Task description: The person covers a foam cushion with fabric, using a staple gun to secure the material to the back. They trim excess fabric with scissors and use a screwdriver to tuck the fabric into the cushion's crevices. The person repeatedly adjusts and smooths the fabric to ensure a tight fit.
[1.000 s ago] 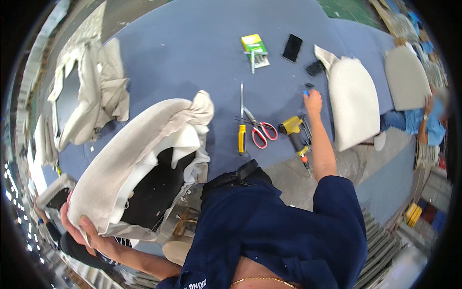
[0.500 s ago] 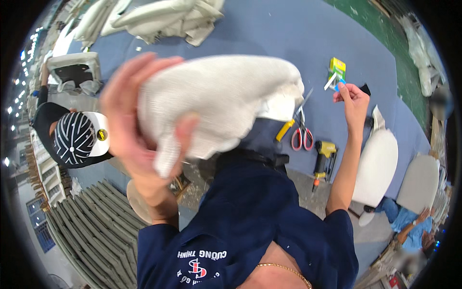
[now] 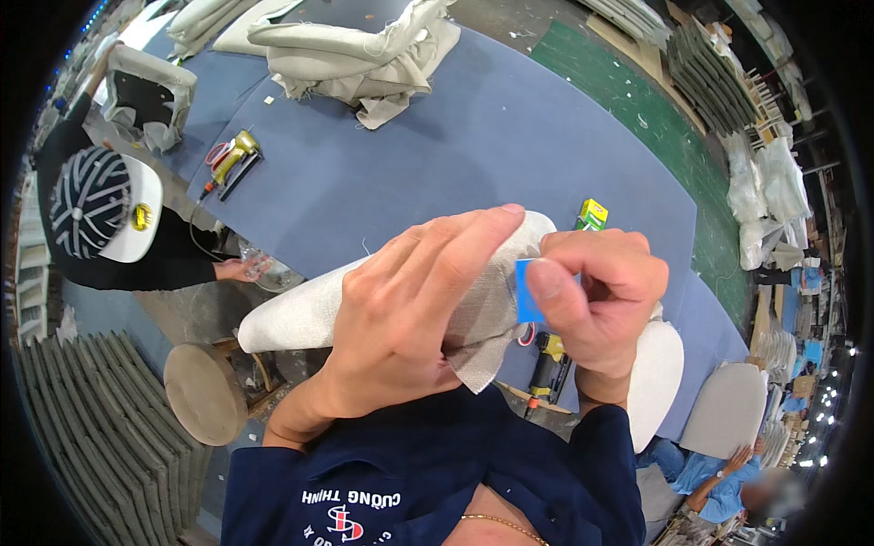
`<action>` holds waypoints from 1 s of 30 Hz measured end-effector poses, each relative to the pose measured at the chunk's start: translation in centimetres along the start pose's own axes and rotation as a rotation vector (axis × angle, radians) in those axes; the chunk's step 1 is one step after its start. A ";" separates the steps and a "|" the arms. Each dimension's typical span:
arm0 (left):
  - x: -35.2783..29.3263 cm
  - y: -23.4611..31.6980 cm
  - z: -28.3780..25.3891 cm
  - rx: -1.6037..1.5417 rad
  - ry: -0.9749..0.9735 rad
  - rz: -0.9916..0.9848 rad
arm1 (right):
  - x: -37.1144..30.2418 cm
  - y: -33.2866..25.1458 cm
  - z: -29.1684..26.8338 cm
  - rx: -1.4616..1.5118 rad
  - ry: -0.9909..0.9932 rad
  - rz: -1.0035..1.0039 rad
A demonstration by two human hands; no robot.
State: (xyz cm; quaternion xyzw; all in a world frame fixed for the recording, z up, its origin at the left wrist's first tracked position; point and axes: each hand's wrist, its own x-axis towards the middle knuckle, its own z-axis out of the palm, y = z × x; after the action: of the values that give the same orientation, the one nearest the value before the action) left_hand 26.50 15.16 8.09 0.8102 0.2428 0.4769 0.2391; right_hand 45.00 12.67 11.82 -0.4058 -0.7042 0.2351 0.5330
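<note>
A cream fabric-covered cushion (image 3: 293, 311) lies tilted across the front of my body. My left hand (image 3: 393, 296) grips it near its right end, fingers spread over the cloth and thumb underneath. A loose fabric flap (image 3: 478, 355) hangs from that end. Between thumb and bent fingers, my right hand (image 3: 601, 296) pinches a small flat blue piece (image 3: 526, 291) against the cushion's cloth; its exact kind is unclear. Just beyond that hand, a yellow-green box (image 3: 593, 215) rests on the blue-grey table (image 3: 382, 182). Below, a staple gun (image 3: 548, 366) is partly covered.
Red-handled scissors (image 3: 527, 335) are mostly hidden. Another staple gun (image 3: 240, 156) lies on the table's left. Cream fabric covers (image 3: 355, 68) are heaped at the back. A person in a striped cap (image 3: 96, 205) works at left, by a round stool (image 3: 205, 393). Pale padded panels (image 3: 655, 382) stand right.
The cushion has come down and turned, its narrow end now pointing left. My right hand has moved from beside the box to the cushion, bringing the blue piece along.
</note>
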 end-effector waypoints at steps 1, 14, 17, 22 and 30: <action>0.0 0.2 0.1 -0.006 -0.005 -0.003 | -0.2 0.0 -0.4 0.030 -0.006 0.042; 0.3 0.9 0.9 0.018 -0.010 0.041 | -1.3 -0.1 -1.5 0.073 -0.045 0.146; 0.0 1.1 1.2 0.007 0.012 0.007 | -1.0 0.1 -1.8 0.060 -0.097 0.141; 0.1 1.0 0.4 0.005 -0.013 -0.018 | -1.2 0.4 -1.3 0.087 0.019 0.145; 1.0 -1.0 -1.3 0.001 -0.162 -0.040 | -21.9 27.9 -13.3 -0.144 0.692 0.739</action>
State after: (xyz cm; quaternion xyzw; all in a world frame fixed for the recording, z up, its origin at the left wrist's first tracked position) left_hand 25.64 16.76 8.69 0.8413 0.2389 0.4049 0.2670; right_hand 68.73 8.91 -17.52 -0.7176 -0.3104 0.2107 0.5867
